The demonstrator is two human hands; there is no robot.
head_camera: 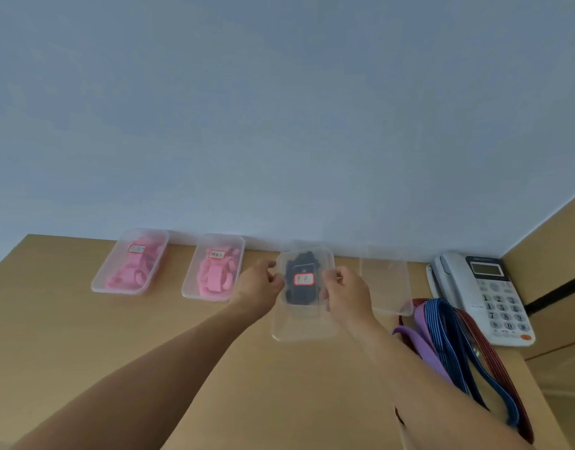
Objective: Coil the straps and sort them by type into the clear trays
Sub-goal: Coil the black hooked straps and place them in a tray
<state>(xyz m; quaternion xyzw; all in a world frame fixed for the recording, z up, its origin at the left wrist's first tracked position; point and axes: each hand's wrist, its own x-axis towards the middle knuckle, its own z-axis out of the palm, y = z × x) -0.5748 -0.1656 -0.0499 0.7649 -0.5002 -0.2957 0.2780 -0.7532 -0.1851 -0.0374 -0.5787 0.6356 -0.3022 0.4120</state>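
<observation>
Left tray [101,285] and second tray [190,289], clear and labelled, hold pink straps [133,274]. Third tray [302,326], with dark straps [299,295] inside, is tilted and gripped by left hand [260,284] and right hand [347,293]. Fourth tray [385,284] lies flat. Purple strap [422,339], blue striped strap [455,345] and dark red strap [487,352] lie uncoiled at right.

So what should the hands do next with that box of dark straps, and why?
Probably set the dark-strap tray down on the desk: the left hand and right hand both grip its sides, and the loose straps beside the phone lie uncoiled.
</observation>
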